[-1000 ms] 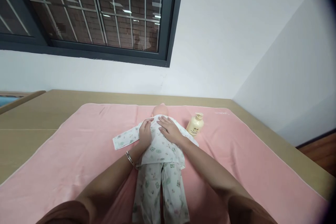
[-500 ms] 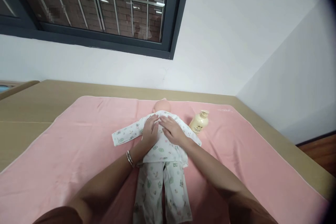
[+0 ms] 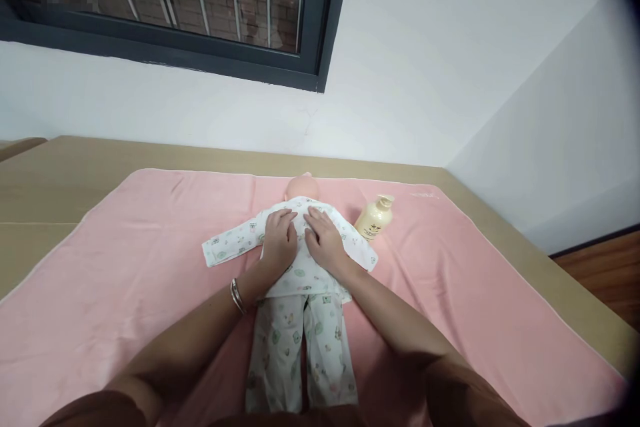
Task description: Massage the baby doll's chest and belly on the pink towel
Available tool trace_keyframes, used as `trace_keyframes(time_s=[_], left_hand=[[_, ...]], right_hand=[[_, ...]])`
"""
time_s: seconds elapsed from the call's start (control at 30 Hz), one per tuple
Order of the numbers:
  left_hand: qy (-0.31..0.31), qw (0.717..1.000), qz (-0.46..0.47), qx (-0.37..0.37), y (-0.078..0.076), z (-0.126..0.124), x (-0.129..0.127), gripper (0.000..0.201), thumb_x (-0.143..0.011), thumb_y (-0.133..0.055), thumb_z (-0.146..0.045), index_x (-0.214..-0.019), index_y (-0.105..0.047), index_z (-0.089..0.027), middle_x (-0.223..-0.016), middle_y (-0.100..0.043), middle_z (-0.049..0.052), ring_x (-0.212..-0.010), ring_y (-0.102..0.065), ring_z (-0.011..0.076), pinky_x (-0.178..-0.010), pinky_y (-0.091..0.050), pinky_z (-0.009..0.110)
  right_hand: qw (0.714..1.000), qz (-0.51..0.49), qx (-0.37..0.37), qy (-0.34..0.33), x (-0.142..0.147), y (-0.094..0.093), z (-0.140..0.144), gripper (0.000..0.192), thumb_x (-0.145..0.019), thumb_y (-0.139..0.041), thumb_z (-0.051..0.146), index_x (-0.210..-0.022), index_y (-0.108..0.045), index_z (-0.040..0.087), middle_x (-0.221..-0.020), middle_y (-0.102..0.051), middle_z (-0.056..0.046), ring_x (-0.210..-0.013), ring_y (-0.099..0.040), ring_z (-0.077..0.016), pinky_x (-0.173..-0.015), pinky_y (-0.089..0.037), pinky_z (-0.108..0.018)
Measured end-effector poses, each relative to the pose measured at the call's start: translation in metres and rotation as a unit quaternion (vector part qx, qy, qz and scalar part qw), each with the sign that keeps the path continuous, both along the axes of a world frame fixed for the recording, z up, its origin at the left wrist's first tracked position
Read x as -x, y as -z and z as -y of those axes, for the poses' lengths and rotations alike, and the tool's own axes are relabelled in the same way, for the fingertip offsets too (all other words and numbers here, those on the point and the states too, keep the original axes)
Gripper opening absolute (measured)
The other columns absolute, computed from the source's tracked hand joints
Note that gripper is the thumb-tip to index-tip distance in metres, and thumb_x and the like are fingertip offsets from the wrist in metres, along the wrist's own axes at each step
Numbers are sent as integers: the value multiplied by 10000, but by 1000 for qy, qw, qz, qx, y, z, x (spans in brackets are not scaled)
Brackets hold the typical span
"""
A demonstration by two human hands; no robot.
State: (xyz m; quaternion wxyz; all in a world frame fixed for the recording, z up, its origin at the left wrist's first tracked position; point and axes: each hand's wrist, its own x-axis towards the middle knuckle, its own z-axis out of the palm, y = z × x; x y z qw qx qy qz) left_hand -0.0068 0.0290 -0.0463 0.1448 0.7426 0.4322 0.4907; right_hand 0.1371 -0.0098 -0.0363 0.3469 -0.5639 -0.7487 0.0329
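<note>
A baby doll [image 3: 302, 188] lies stretched out in a white printed pyjama top [image 3: 306, 278] and matching trousers [image 3: 324, 347]. Its bald head points to the far side, and both sleeves spread outward. On the left half of the top rests my left hand [image 3: 280, 237], palm down, fingers a little bent. Beside it, my right hand [image 3: 324, 237] lies on the right half with its fingers apart. A narrow strip of printed cloth shows between the two hands. Neither hand grips the cloth. Both palms are hidden from view.
A cream-coloured bottle [image 3: 375, 217] stands tilted in view just right of the doll's right-hand sleeve. Underneath is a pink sheet [image 3: 150, 267] with shallow creases, spread over a wooden surface [image 3: 60, 173]. White wall and a dark-framed window [image 3: 200, 50] rise behind.
Both hands stay on the doll's top, but their fingers are more bent and drawn back slightly toward me. The whole view has shifted a little.
</note>
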Motion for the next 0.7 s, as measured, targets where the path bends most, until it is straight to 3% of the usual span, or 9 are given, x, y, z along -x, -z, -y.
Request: trace_keyframes(time_s=[0.17, 0.33, 0.53, 0.7], left_hand=[[1, 1000, -27, -4, 3, -1, 1, 328, -874, -390, -156, -1121, -603, -191, -1148, -610, 121, -1155, -521, 255, -1067, -384, 448], [-14, 997, -77, -17, 13, -10, 3, 368, -891, -377, -198, -1203, -562, -131, -1297, -566, 147, -1257, -480, 270, -1104, -354, 499], [-5, 987, -156, -27, 15, -14, 3, 433, -929, -352, -241, -1326, -485, -130, -1417, -495, 146, -1367, -383, 275, -1143, -287, 530], [-1, 984, -172, -49, 7, -5, -1, 400, -952, -316, -228, -1253, -557, -122, -1366, -553, 143, -1336, -438, 253, -1131, -326, 508]], right_hand=[[996, 3, 51, 72, 0, -2, -16, 521, -947, -359, 282, -1415, -418, 62, -1489, -379, -167, -1414, -285, -253, -1160, -232, -463], [992, 64, 45, 98, 10, 1, -3, 531, -965, -334, 274, -1419, -390, 5, -1486, -376, -190, -1414, -277, -274, -1166, -219, -447], [981, 155, 45, 105, 23, -9, 25, 522, -956, -349, 262, -1391, -422, -16, -1428, -440, -237, -1365, -358, -320, -1130, -280, -451], [985, 135, 66, 89, 15, -15, 14, 516, -973, -345, 301, -1386, -434, 5, -1439, -430, -228, -1383, -337, -293, -1144, -249, -439]])
